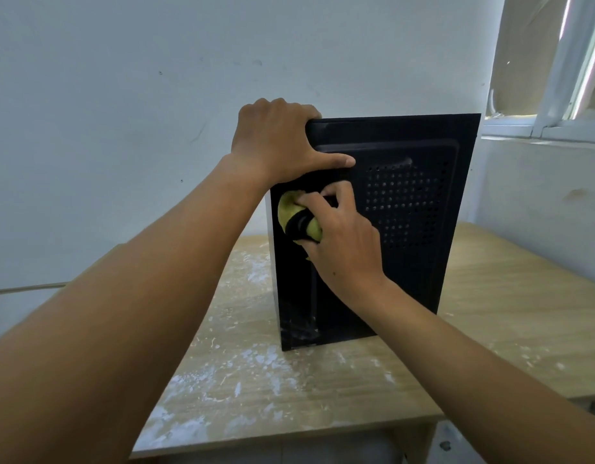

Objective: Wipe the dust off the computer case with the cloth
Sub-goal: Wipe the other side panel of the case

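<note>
Mid-wipe: our left hand (279,139) clamps the top-left corner of the computer case (406,229) — upright on the table (490,313) — while our right hand (343,242), fingers curled round the cloth (297,217), presses it to the side panel; next prob. needs steady strokes down toward the dusty bottom.

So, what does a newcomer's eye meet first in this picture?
The black case stands upright on the table. The left hand grips its top corner, while the right hand presses a yellow cloth against its side. White dust lies on the table in front.
</note>
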